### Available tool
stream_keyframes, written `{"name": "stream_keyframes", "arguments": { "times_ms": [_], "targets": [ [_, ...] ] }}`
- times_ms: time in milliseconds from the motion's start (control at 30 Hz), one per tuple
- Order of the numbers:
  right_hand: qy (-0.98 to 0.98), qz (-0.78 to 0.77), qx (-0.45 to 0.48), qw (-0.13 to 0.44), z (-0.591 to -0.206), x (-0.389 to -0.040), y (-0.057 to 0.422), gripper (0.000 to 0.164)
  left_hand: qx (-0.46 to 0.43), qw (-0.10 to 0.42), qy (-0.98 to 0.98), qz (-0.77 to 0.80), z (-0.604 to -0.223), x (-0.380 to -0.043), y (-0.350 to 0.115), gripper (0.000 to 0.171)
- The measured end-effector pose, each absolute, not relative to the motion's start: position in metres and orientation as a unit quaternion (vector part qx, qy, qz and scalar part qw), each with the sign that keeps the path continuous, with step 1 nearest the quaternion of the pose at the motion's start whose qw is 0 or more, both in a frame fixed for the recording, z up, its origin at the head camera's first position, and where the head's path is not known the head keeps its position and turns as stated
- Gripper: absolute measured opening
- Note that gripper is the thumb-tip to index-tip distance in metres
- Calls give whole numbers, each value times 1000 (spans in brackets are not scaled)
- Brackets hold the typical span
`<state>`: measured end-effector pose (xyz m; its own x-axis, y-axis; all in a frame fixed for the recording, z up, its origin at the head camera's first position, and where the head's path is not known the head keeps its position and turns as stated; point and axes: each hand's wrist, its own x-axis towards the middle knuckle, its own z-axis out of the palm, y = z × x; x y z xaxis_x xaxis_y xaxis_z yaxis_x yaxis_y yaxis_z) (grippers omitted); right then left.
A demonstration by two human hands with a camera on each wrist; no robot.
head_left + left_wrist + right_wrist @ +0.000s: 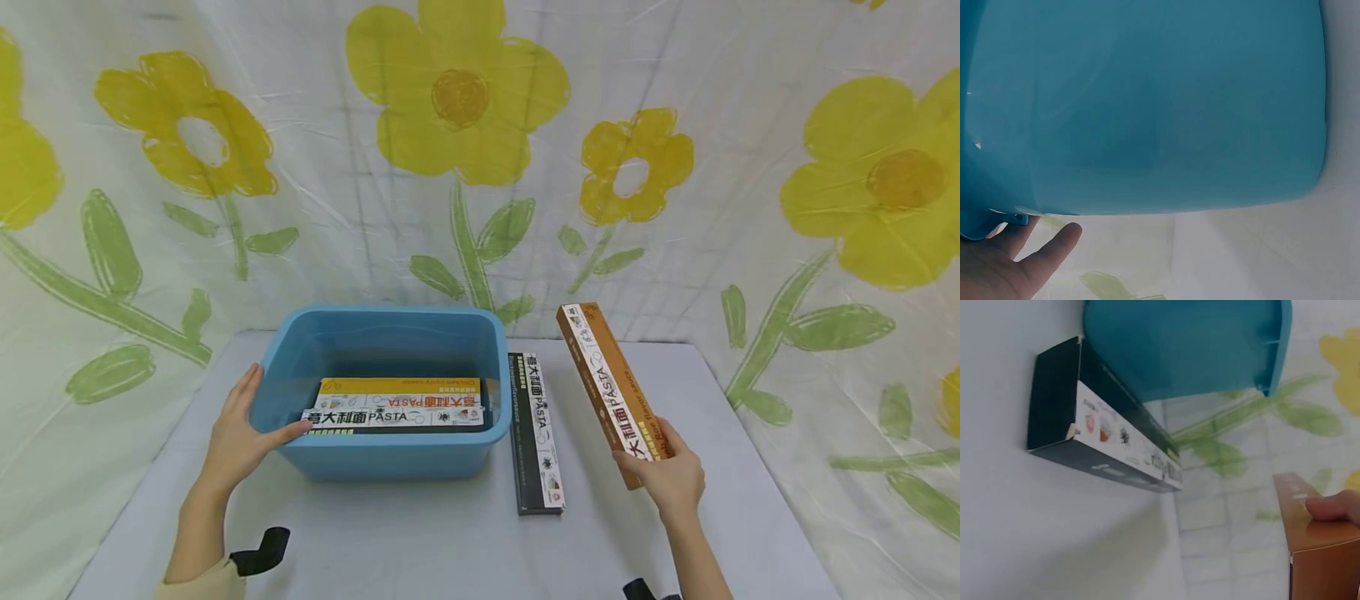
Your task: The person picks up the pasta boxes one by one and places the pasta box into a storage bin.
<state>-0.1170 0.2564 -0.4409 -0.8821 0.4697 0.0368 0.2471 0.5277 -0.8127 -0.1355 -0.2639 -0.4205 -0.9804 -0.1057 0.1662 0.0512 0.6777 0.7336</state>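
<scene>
The right hand (pixel 671 475) pinches the near end of a long brown cardboard pasta box (pixel 603 375) between thumb and fingers, holding it tilted above the white bench (pixel 405 533). The left hand (pixel 238 437) spreads its fingers wide at the left rim of a blue rectangular plastic bin (pixel 390 460), thumb on the rim. Inside lie a yellow-and-white box (pixel 397 386) and a black-and-white box (pixel 393 418); a long black-and-white cardboard box (pixel 535 433) lies just right of the bin.
</scene>
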Motion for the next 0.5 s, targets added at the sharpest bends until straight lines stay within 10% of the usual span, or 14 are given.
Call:
{"name": "stream_keyframes", "arguments": {
  "times_ms": [500],
  "targets": [
    [-848, 508, -140, 60, -394, -128, 232, 86, 10, 96, -911, -402, -423, -136, -265, 111]
  ]
}}
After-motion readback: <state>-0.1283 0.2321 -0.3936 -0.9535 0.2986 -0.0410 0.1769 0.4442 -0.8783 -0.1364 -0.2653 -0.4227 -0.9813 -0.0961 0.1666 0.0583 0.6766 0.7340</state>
